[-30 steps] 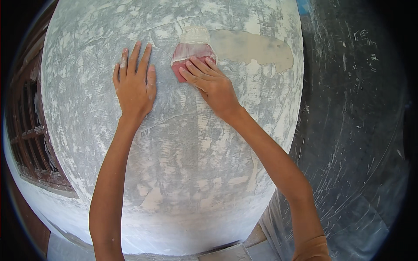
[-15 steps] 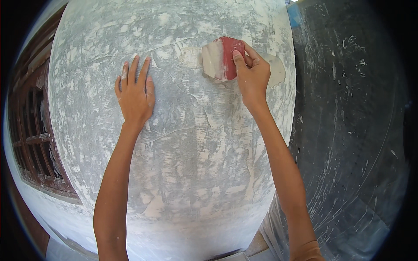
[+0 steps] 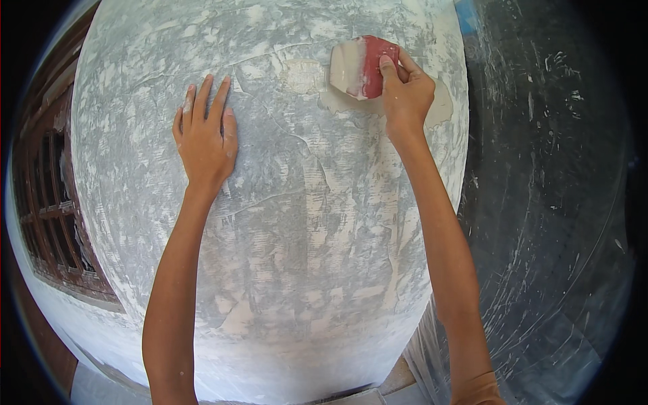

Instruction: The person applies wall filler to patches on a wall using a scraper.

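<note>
My right hand [image 3: 409, 101] grips a red putty spreader [image 3: 379, 66], thumb on its face and fingers behind. Beige paste [image 3: 348, 67] coats the left half of the spreader, which is held against or very close to the upper right of a rough grey-and-white wall [image 3: 270, 236]. A smooth damp-looking patch of paste [image 3: 440, 106] lies on the wall behind and below the spreader and reaches right past my hand. Farther left, my left hand [image 3: 206, 138] rests flat against the wall with fingers spread, holding nothing.
A brown wooden window frame [image 3: 64, 216] with bars stands at the far left. To the right hangs a dark sheet [image 3: 540, 202] splashed with white, and clear plastic [image 3: 432, 358] bunches near the wall's lower right corner. A blue patch [image 3: 466, 15] shows at the top right.
My right hand and the spreader have moved up and to the right, and more of the smooth paste patch shows beneath them. The left hand stays flat on the wall.
</note>
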The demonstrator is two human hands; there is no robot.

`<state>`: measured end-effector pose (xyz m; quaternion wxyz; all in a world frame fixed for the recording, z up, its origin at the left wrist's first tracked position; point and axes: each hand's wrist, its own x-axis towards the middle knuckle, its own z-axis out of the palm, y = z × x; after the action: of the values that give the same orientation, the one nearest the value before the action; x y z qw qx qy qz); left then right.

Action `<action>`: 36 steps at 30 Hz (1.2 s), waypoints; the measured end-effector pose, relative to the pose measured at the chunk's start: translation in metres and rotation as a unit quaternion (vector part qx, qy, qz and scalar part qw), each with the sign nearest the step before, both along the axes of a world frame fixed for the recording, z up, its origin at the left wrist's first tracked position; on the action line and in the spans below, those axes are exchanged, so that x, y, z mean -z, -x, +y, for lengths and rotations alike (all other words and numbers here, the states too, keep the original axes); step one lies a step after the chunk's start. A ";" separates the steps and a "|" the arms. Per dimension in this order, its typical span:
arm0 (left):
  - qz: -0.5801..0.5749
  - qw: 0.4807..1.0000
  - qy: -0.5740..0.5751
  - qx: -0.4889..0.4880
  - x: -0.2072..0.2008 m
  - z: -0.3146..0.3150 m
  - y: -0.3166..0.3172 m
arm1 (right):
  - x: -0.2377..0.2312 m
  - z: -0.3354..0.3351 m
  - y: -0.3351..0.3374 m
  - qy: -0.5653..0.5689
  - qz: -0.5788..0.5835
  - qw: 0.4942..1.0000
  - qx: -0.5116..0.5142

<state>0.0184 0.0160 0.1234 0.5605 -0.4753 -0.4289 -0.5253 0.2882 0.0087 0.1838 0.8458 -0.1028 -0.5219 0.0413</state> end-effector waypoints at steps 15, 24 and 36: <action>0.014 1.000 -0.003 0.019 0.002 0.000 0.002 | -0.006 -0.001 0.032 0.006 -0.068 0.996 0.058; 0.009 1.000 -0.005 0.019 0.003 -0.001 -0.002 | -0.003 0.007 0.024 -0.017 -0.086 0.996 0.013; 0.013 0.999 -0.018 0.030 0.003 0.000 0.001 | 0.021 -0.002 0.024 -0.008 -0.092 0.996 0.007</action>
<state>0.0175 0.0159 0.1204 0.5582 -0.4845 -0.3975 -0.5437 0.2644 0.0066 0.1623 0.7950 -0.1029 -0.5974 0.0212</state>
